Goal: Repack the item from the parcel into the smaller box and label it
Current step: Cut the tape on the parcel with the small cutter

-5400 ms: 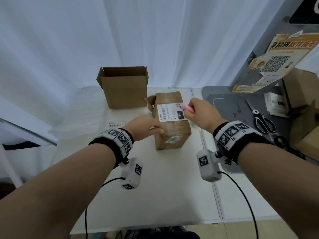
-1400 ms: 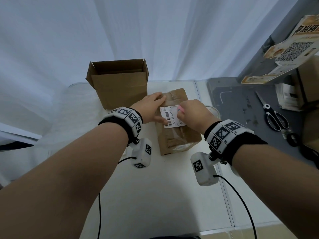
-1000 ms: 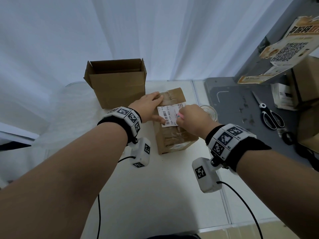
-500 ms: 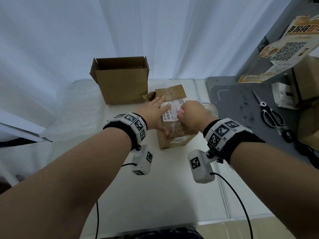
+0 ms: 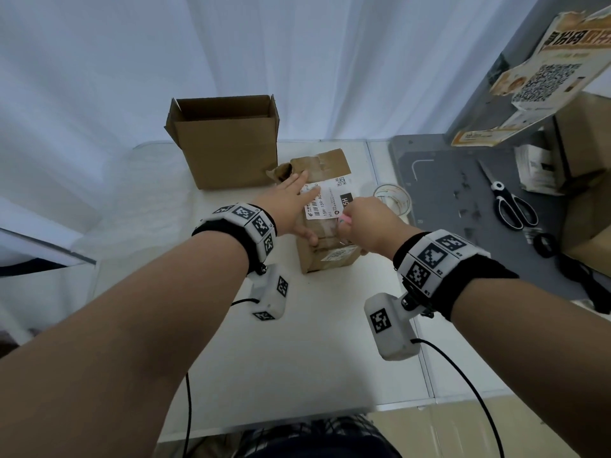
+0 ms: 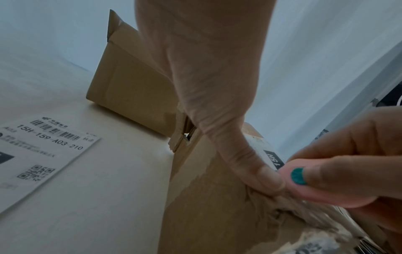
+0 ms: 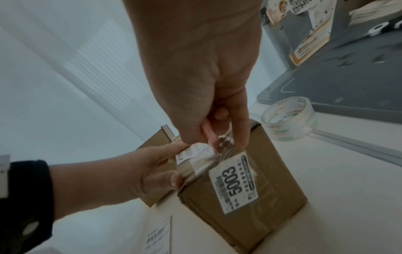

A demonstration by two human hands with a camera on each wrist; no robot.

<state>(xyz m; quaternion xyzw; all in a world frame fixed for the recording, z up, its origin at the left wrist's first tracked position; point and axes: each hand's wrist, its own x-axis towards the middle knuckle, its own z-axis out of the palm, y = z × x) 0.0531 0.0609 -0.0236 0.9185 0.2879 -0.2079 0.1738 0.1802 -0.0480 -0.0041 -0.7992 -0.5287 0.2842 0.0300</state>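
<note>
A taped brown parcel (image 5: 325, 259) with a white shipping label (image 5: 330, 201) on top lies on the white table (image 5: 297, 358). My left hand (image 5: 291, 206) presses flat on its top with straight fingers, and the thumb (image 6: 250, 163) sits at the near edge. My right hand (image 5: 370, 223) grips a thin pink cutter (image 7: 208, 135). Its tip is at the wrinkled clear tape near the parcel's (image 7: 272, 189) near top edge. The smaller cardboard box (image 5: 228, 150) stands open just behind the parcel, to the left. Its inside is hidden.
A loose printed label (image 6: 43, 154) lies on the table left of the parcel. A clear tape roll (image 5: 391, 200) sits right of the parcel, at the edge of a grey mat (image 5: 446, 193) with scissors (image 5: 512, 206). More boxes stand at the far right.
My right hand has drawn the pink cutter along the parcel's top from the far end toward the near edge. My left hand moved from the parcel's side onto its top.
</note>
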